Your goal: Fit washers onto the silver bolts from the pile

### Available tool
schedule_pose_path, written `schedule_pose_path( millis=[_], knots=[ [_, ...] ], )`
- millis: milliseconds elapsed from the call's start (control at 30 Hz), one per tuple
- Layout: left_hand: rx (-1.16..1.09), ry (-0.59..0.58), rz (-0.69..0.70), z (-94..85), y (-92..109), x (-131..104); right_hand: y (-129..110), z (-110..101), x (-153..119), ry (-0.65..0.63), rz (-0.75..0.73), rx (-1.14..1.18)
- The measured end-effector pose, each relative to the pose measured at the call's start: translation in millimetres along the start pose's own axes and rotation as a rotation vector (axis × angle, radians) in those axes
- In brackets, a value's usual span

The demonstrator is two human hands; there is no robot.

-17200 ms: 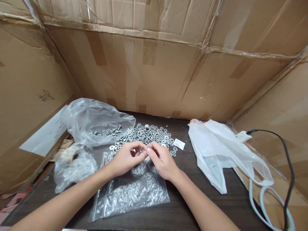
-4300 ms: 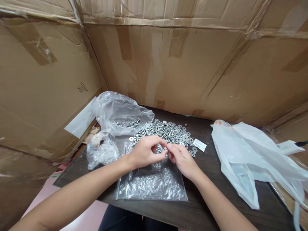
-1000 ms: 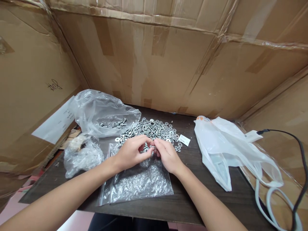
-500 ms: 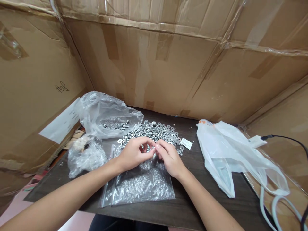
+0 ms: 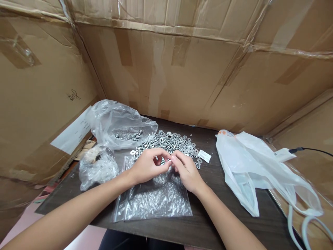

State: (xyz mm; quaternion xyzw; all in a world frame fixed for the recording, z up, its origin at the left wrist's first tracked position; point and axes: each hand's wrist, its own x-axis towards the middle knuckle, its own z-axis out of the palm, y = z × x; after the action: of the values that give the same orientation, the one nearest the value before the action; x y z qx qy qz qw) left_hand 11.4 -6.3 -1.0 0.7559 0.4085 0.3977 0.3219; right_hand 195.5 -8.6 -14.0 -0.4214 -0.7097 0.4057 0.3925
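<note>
My left hand (image 5: 151, 165) and my right hand (image 5: 186, 171) meet at their fingertips in the middle of the table. Both are closed in a pinch, and whatever small piece lies between the fingers is hidden. Just beyond them spreads a pile of metal bolts (image 5: 167, 141), with flat washers (image 5: 191, 149) scattered along its right side. Beneath my wrists lies a flat clear zip bag (image 5: 156, 205). A clear plastic bag (image 5: 114, 118) holding some bolts with hex heads sits behind my left hand.
Crumpled clear plastic (image 5: 97, 170) rests at the left. A small white label (image 5: 204, 156) lies right of the washers. At the right is a white plastic bag (image 5: 241, 163) beside a cable (image 5: 312, 149). Cardboard walls (image 5: 166, 76) enclose the dark table (image 5: 208, 121).
The view has shifted slightly, so everything sits a little further right. My hands stay together at the fingertips with almost the same pose.
</note>
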Motion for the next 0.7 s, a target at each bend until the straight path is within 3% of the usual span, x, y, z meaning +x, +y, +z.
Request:
schedule_pose_path(
  millis=[100,267,500,700],
  knots=[
    [-0.019,0.003,-0.023,0.1,-0.5,-0.4,-0.7,-0.4,-0.5,-0.013,-0.011,0.014],
    [0.09,0.02,0.177,1.8,-1.9,-2.9,7.0,4.5,-0.2,-0.078,0.097,0.039],
    [-0.085,-0.028,-0.119,1.7,-0.6,1.6,-1.4,0.5,-1.5,-0.012,-0.031,-0.008],
    [-0.115,0.017,-0.148,2.2,2.2,0.6,-2.3,2.0,-3.5,0.019,-0.041,0.042]
  ],
)
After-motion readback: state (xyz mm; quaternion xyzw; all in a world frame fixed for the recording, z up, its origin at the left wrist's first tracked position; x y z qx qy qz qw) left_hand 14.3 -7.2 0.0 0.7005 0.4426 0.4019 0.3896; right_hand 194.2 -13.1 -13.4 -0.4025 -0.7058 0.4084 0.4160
